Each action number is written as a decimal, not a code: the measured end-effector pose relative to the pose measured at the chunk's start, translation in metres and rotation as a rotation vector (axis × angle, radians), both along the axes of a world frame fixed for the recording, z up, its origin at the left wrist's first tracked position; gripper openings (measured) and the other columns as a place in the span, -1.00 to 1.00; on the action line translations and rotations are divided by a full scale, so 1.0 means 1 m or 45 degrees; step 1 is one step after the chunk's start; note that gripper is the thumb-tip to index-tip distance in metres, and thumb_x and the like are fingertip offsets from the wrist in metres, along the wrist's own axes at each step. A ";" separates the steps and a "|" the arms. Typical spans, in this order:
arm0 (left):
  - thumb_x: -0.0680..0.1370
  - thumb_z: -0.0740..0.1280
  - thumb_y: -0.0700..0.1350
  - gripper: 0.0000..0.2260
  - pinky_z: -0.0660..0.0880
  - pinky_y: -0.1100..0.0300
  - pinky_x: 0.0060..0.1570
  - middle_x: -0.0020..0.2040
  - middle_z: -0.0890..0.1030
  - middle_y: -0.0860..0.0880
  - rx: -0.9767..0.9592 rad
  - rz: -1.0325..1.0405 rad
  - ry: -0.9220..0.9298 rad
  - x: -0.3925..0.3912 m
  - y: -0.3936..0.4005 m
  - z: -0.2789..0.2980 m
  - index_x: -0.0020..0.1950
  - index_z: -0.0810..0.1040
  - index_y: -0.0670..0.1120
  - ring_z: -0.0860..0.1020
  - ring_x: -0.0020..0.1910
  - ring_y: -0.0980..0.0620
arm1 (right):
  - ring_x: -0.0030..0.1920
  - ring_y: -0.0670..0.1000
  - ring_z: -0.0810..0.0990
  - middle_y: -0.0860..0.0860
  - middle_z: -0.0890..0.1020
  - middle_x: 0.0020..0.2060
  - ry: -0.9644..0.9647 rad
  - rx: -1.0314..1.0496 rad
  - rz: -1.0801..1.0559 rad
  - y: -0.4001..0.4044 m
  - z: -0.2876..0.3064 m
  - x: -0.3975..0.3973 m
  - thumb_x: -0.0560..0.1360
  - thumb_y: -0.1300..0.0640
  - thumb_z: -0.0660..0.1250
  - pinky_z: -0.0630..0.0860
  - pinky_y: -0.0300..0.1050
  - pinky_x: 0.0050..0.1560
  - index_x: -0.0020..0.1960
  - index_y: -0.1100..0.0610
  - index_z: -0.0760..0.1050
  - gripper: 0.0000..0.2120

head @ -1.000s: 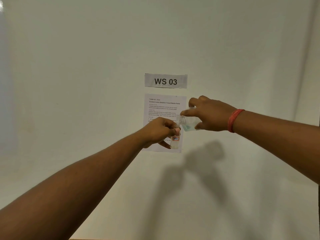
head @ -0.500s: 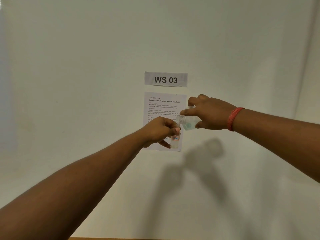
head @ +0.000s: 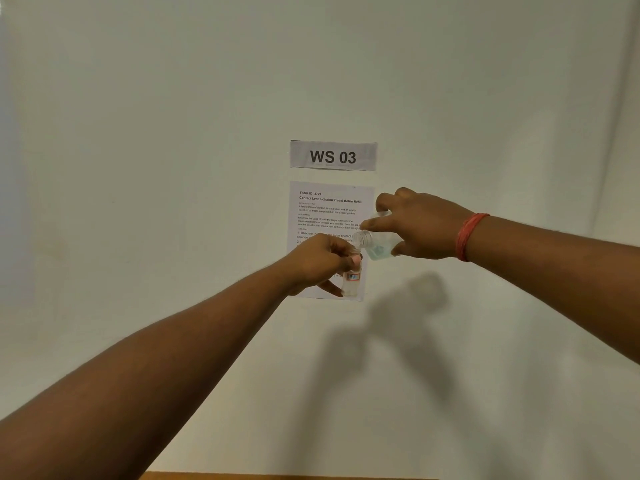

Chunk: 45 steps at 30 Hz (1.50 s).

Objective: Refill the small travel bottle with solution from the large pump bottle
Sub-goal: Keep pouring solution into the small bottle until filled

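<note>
**Trainee:** Where are the two bottles, and what are my hands doing?

**Instructor:** Both sit just right of frame centre, in front of the printed task sheet point(head: 329, 216) under the "WS 03" label point(head: 333, 156). Your left hand point(head: 320, 259) is curled closed around the small travel bottle point(head: 351, 280), pinching it near its top; the bottle stands roughly upright, its base toward the bottom of the frame. Your right hand point(head: 420, 226) is wrapped around the large bottle point(head: 379, 245), fingers above and thumb below, with the red band point(head: 469, 237) on that wrist.

**Trainee:** How does the large bottle lie relative to the small one?

**Instructor:** Its long axis runs close to horizontal, body to the right, threaded neck point(head: 362, 239) pointing left. No pump head is visible on it. The neck ends directly above the travel bottle's mouth, touching or just apart; your left fingers hide the exact gap.

**Trainee:** What does the next move depend on?

**Instructor:** In my judgement, on that neck-over-mouth alignment. Blue-tinted liquid pools low in the large bottle's body. Tilt the neck down gradually with the right hand only; hold the left steady. Whether liquid is flowing cannot be determined, nor can the fill level. An offset to either side would likely spill onto your left fingers.
</note>
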<state>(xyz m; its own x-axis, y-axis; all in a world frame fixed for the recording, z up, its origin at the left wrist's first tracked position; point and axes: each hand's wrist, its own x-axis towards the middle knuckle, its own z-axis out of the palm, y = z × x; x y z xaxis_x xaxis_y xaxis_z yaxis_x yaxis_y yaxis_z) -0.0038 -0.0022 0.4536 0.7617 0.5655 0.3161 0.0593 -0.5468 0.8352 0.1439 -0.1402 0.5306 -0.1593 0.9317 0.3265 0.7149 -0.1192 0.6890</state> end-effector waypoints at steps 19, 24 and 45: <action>0.61 0.37 -0.17 -0.85 0.69 -0.14 -0.06 0.09 0.69 -0.20 -0.010 -0.010 -0.010 0.002 0.000 0.001 0.09 0.65 -0.23 0.66 0.09 -0.13 | 0.19 0.10 0.40 0.02 0.36 0.34 -0.028 -0.011 -0.012 0.000 0.004 -0.001 0.48 -0.08 0.42 0.50 -0.01 0.08 0.50 -0.18 0.22 -0.34; 0.61 0.38 -0.16 -0.89 0.68 -0.19 -0.04 0.06 0.69 -0.18 0.001 -0.012 -0.008 0.002 0.001 0.001 0.01 0.67 -0.17 0.66 0.09 -0.15 | 0.18 0.09 0.40 0.02 0.36 0.33 -0.036 -0.009 -0.015 -0.002 0.005 -0.002 0.49 -0.07 0.41 0.50 -0.03 0.06 0.50 -0.19 0.22 -0.35; 0.62 0.37 -0.15 -0.90 0.68 -0.18 -0.03 0.07 0.70 -0.18 -0.005 -0.022 -0.005 -0.001 -0.001 0.000 -0.02 0.66 -0.14 0.68 0.07 -0.11 | 0.18 0.10 0.42 0.02 0.37 0.33 -0.046 -0.015 -0.006 -0.003 0.003 -0.005 0.48 -0.08 0.42 0.51 -0.03 0.07 0.51 -0.17 0.23 -0.34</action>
